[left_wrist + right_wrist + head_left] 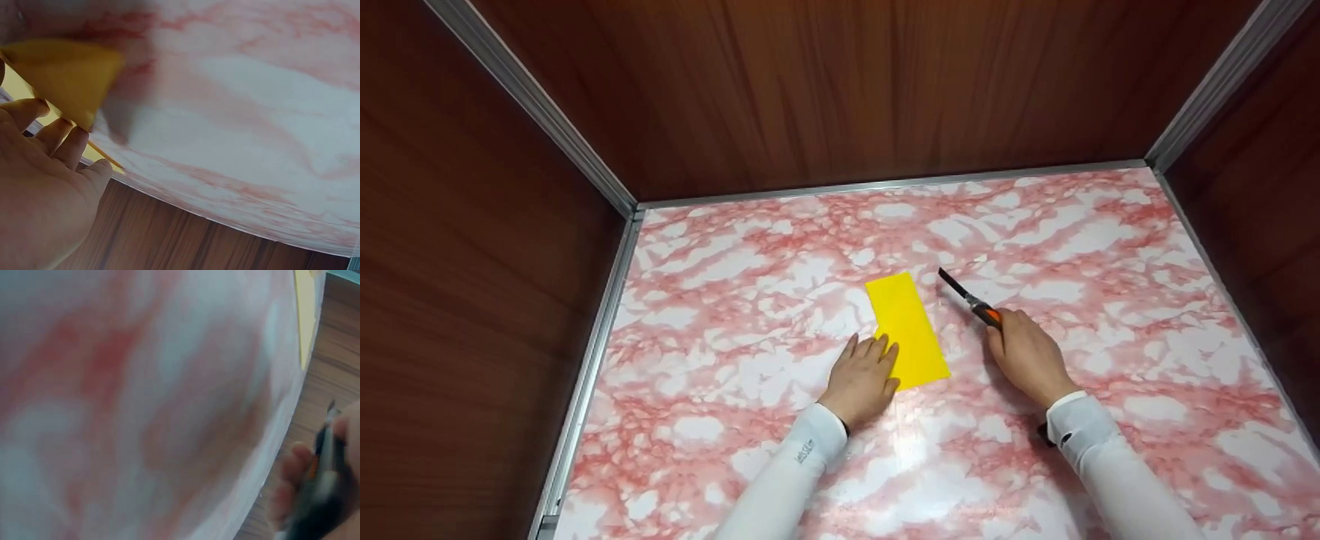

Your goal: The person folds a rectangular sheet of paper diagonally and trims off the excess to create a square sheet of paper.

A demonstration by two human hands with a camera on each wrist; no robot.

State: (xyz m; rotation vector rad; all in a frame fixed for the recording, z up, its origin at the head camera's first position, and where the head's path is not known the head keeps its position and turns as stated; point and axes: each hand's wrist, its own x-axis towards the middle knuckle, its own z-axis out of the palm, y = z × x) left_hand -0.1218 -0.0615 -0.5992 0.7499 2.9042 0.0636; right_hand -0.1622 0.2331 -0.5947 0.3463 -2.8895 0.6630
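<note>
My left hand [862, 379] rests with its fingers spread on the left edge of a sheet of yellow paper [916, 337]. The sheet lies near the middle of the table, its upper left part narrower than the lower. In the left wrist view, a darker flap of the yellow paper [70, 76] stands up beyond the fingertips. To the right of the sheet, my right hand [1030, 358] grips a utility knife [988, 315] with a black and orange handle. Its dark blade [952, 283] is extended, points up and left, and is apart from the paper.
A table top [720, 315] with a pink and white marbled surface lies under both hands. Brown wood-grain panels [840, 90] rise at the back and both sides. Metal strips [825, 193] run along the table's edges and up the corners.
</note>
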